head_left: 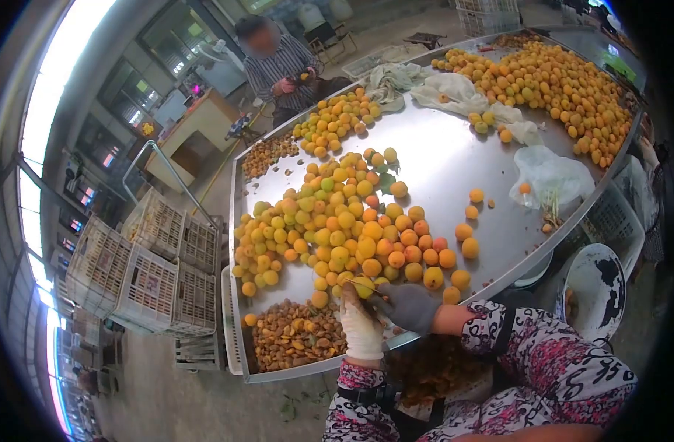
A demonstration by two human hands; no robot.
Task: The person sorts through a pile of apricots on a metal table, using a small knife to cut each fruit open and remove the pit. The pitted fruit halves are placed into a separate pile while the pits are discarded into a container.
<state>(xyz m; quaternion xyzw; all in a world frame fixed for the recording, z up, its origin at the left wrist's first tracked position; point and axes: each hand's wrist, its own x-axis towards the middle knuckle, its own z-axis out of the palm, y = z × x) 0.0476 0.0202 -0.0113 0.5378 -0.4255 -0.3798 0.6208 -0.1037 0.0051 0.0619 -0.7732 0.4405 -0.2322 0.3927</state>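
Left hand (pixel 362 328) is gripping an apricot (pixel 364 286), right hand (pixel 407 306) clenching a knife; pits (pixel 296 335) are piling up, most of the fruit heap (pixel 337 221) remaining.

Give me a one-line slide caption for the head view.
Gloved left hand and right hand work one apricot at a steel table heaped with fruit.

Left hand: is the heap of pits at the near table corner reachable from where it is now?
Probably yes. The left hand, in a white glove, is at the table edge right beside the pit heap, with nothing between them, though it is busy on an apricot.
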